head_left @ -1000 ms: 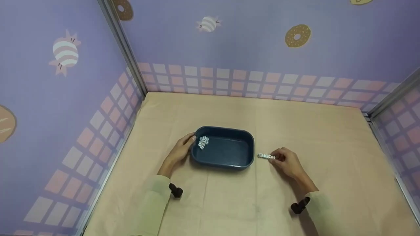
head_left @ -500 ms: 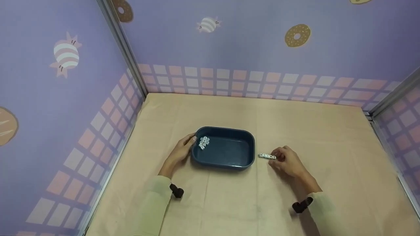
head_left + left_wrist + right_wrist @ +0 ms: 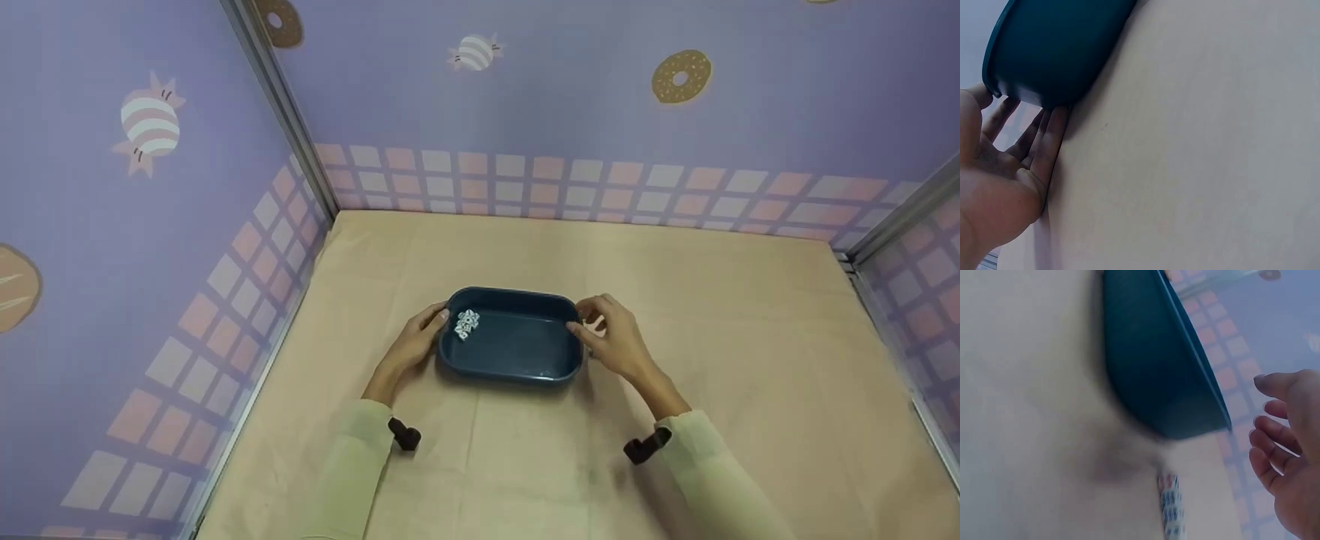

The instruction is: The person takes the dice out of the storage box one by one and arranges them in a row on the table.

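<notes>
A dark blue rectangular tray [image 3: 521, 346] with rounded corners stands on the cloth. Several white dice [image 3: 466, 324] lie clustered inside at its left end. My left hand [image 3: 409, 345] grips that end, thumb at the rim and fingers against the outer wall, as the left wrist view also shows. At the tray's right end is my right hand [image 3: 619, 342], its fingers loosely bent. The right wrist view shows this hand apart from the tray wall, holding nothing. A row of dice [image 3: 1171, 509] lies on the cloth beside the tray there; in the head view the right hand mostly hides it.
A beige cloth [image 3: 525, 465] covers the table. Purple printed panels [image 3: 570, 97] rise behind it and at both sides, with metal posts [image 3: 289, 112] in the corners. Dark wrist mounts [image 3: 406, 434] sit on both wrists.
My right hand has let go of the dice row and moved left and away from me to the tray's right rim. The left hand keeps its hold; the tray stays put.
</notes>
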Action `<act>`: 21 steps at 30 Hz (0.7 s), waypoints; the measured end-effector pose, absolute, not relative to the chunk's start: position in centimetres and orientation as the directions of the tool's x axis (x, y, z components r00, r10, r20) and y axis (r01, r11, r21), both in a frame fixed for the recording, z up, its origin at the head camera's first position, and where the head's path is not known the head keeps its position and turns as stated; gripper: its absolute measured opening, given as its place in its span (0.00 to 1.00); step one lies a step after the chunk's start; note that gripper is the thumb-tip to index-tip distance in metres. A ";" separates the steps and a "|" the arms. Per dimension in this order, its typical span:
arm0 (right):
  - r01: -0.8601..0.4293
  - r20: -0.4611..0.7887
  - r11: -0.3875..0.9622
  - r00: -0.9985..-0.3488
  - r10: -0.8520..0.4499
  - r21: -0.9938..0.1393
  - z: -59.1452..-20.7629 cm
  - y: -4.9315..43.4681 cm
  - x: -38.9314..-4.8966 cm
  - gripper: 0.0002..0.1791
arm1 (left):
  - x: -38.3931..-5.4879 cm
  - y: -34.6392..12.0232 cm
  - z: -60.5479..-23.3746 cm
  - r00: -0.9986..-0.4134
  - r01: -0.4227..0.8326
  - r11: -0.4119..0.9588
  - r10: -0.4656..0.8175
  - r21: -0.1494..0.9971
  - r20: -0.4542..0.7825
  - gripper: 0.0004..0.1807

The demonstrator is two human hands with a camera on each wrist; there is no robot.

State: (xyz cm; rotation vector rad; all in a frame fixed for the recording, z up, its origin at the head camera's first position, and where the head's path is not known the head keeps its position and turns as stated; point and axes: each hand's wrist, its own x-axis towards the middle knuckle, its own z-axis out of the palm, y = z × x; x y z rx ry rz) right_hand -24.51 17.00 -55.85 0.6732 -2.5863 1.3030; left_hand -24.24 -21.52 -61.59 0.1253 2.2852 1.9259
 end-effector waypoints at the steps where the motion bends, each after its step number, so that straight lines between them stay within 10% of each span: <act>1: -0.483 0.355 0.505 -0.874 -0.333 -0.715 -55.6 16.2 -24.8 0.17 | -24.3 -21.5 -61.6 -0.986 -0.031 0.171 0.155 0.985 -0.058 0.29; 21: -0.489 0.309 0.370 -0.839 -0.448 -0.790 -58.1 2.3 -25.7 0.23 | -24.3 -21.3 -61.5 -0.990 -0.037 0.171 0.130 0.985 -0.060 0.29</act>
